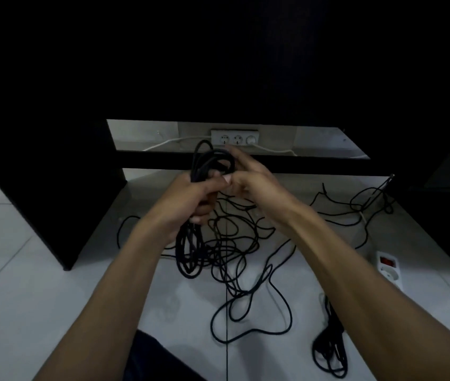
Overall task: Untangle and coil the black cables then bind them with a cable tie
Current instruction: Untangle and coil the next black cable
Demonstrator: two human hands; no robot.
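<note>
My left hand [190, 199] grips a coil of black cable [190, 248] around its middle; loops stick up above the fist and hang down below it to the floor. My right hand [248, 177] is beside the top loops, its fingers loosely spread and touching them at the thumb side. A tangle of loose black cable [234, 237] spreads over the white floor under and beyond both hands. No cable tie is visible.
A second bundled black cable [331, 350] lies at the lower right. A white power strip with a red switch [388, 266] sits on the floor at right. A wall socket strip [234, 138] with a white cord is behind the dark furniture [53, 174].
</note>
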